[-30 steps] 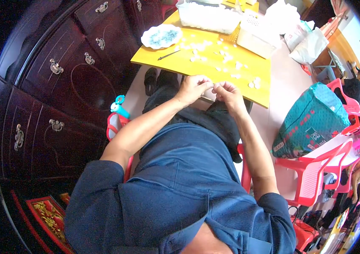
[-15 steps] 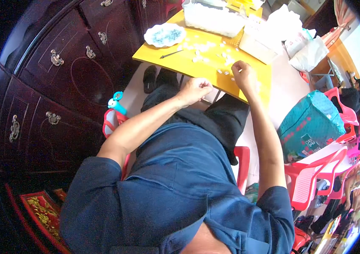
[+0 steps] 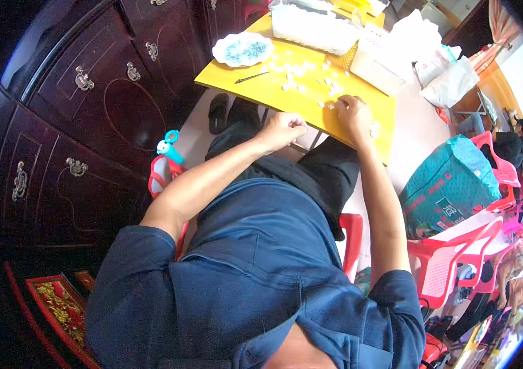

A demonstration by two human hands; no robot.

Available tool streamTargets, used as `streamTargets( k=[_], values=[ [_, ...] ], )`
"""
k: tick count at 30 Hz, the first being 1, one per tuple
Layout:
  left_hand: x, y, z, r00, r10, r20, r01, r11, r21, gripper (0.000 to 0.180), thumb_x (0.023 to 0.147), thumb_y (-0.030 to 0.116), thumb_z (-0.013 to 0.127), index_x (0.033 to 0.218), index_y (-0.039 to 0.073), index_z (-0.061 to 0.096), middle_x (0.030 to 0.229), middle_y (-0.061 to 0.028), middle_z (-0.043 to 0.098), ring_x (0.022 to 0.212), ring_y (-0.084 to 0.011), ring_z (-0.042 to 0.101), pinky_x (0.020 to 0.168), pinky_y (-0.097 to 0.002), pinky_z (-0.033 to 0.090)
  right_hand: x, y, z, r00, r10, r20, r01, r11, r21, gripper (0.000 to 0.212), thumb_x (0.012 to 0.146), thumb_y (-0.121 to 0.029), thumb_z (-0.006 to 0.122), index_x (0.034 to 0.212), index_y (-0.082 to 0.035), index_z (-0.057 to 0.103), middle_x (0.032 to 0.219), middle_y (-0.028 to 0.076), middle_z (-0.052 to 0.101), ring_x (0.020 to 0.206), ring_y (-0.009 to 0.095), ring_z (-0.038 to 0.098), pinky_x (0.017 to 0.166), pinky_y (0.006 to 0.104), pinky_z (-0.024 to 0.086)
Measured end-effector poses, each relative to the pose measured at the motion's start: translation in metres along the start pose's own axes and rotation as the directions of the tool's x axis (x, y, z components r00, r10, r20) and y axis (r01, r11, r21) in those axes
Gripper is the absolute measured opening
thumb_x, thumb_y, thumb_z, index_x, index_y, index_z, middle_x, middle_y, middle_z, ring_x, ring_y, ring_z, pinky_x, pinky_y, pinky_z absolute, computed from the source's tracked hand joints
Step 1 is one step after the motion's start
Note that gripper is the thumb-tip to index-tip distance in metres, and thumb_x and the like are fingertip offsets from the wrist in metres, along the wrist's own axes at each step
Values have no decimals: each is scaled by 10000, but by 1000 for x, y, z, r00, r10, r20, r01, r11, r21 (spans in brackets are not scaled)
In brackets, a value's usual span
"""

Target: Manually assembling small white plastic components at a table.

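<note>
Small white pieces [image 3: 301, 88] lie scattered on the yellow table [image 3: 217, 75]; glare hides their exact kind. My left hand [image 3: 284, 130] hovers just off the near edge, fingertips pinched together. What it holds, if anything, is too small to make out. Over the table's right part, my right hand [image 3: 353, 117] is lowered with its fingers bent and apart, close beside a few white pieces. A thin dark pointed tool [image 3: 252, 77] rests left of the pieces. Behind it stands a scalloped white plate [image 3: 243, 49] with bluish bits in it.
A clear tub of white material [image 3: 313, 27] stands at the table's back, beside a pale box [image 3: 377, 71]. Dark wooden cabinets [image 3: 95, 123] line the left. On the right are a large teal bag [image 3: 452, 184] and red plastic chairs [image 3: 439, 264]. Other people sit farther right.
My right hand has lowered toward the tabletop pieces, its fingers loosening from a pinch. The left hand stays nearly in place, still pinched. The whole view has shifted slightly.
</note>
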State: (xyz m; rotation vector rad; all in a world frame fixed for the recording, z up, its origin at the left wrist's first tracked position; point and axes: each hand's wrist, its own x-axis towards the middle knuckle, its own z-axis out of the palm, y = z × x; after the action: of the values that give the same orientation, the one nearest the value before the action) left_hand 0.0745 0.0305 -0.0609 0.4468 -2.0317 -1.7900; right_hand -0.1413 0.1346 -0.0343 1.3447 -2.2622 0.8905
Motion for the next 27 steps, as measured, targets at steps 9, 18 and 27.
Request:
streamTargets(
  k=[9,18,27],
  values=[
    [2,2,-4,1000,-12,-21,12,999,-37,93,863,117,663,866,24,665,678,-19,620,551,-76,573,493,-226,467,1,-12,1,990,-34,137,45,996,-76,213,822,-307,672,796,-101,720,846,161,701,749,340,686,710,449,547],
    [3,8,-4,999,27,-38,-30,996,-78,83,906,136,646,896,55,662,735,31,597,599,-42,538,509,-201,452,-5,-27,-22,990,3,144,-34,977,210,164,856,-209,675,881,-48,660,794,172,679,738,344,679,700,427,531],
    [-4,19,4,997,73,-10,-74,990,-117,108,917,136,650,915,30,667,755,20,619,608,-48,549,538,-212,462,-83,-70,-47,878,234,418,-478,465,745,124,955,-116,625,1031,-18,641,861,17,678,763,90,616,705,247,515]
  ],
)
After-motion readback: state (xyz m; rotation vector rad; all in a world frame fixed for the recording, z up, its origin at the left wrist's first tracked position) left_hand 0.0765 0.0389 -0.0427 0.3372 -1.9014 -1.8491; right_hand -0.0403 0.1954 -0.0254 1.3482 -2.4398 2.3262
